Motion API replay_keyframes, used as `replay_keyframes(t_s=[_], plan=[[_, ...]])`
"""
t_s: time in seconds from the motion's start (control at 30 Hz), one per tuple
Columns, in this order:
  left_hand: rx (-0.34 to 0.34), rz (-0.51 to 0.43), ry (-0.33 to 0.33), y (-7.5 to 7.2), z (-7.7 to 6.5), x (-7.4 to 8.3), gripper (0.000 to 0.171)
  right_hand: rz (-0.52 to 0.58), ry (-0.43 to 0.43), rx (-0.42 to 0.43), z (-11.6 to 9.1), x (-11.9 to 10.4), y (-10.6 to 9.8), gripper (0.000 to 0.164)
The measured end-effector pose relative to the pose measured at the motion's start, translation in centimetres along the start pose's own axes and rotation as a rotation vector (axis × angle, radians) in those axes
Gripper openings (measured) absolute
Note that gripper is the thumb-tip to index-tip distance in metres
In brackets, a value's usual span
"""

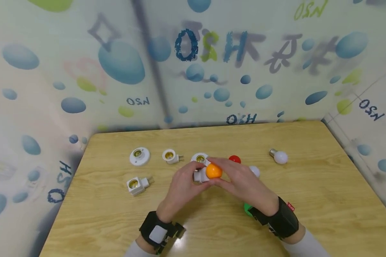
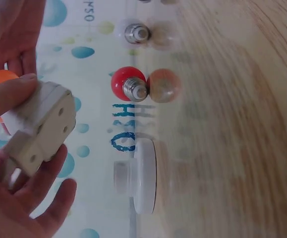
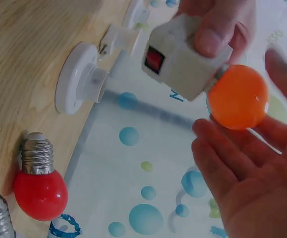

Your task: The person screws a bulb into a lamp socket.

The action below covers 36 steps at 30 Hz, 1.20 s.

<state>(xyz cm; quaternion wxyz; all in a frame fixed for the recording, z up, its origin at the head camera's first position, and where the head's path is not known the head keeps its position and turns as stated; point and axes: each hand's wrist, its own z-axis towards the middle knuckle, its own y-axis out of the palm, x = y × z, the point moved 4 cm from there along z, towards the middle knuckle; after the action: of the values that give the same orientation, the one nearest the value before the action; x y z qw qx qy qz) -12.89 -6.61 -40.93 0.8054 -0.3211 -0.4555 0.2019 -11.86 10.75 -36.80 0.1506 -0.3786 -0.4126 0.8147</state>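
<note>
My left hand (image 1: 184,184) grips a boxy white lamp socket (image 3: 175,54) with a red switch on its side. An orange bulb (image 1: 214,171) sits at the socket's mouth, a sliver of its metal base showing in the right wrist view. My right hand (image 3: 262,183) is at the bulb, its extended fingers (image 3: 222,158) right against the underside and the thumb (image 3: 282,74) apart from it. Both hands are above the table. Just behind them stands a round white socket (image 2: 144,176), partly covered in the head view.
On the wooden table (image 1: 99,221) lie a round socket (image 1: 139,156), a round plug-in socket (image 1: 169,156) and a square plug-in socket (image 1: 137,186) at left. A red bulb (image 1: 234,159), white bulbs (image 1: 280,157) and a partly hidden green bulb (image 1: 248,209) lie toward the right.
</note>
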Motion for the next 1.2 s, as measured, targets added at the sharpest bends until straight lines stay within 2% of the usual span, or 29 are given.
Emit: replay_keyframes(t_s=[0.1,0.23,0.43,0.63,0.97,1.07,1.2], plan=[[-0.064,-0.061,-0.055,0.2,0.1,-0.2,0.048,0.025,0.029,-0.065,-0.1,0.4,-0.1,0.072],[-0.08,-0.077,-0.049,0.0,0.3,-0.1,0.045,0.043,0.016,-0.092,-0.2,0.6,-0.2,0.067],[0.007,0.013,0.006,-0.3,0.3,0.3,0.041,0.07,-0.006,-0.004,-0.4,0.2,-0.2,0.059],[0.102,0.044,0.062,-0.3,0.2,0.9,0.043,0.057,-0.023,0.077,-0.5,0.0,-0.3,0.058],[0.153,0.076,0.016,0.0,-0.3,0.9,0.045,0.022,-0.027,0.09,-0.2,-0.2,0.3,0.057],[0.129,0.077,-0.019,0.3,-0.4,0.6,0.044,0.0,0.001,0.076,-0.1,-0.1,0.5,0.057],[0.012,0.064,-0.054,0.9,-0.3,0.2,0.046,-0.054,0.049,0.014,0.1,0.1,0.7,0.056]])
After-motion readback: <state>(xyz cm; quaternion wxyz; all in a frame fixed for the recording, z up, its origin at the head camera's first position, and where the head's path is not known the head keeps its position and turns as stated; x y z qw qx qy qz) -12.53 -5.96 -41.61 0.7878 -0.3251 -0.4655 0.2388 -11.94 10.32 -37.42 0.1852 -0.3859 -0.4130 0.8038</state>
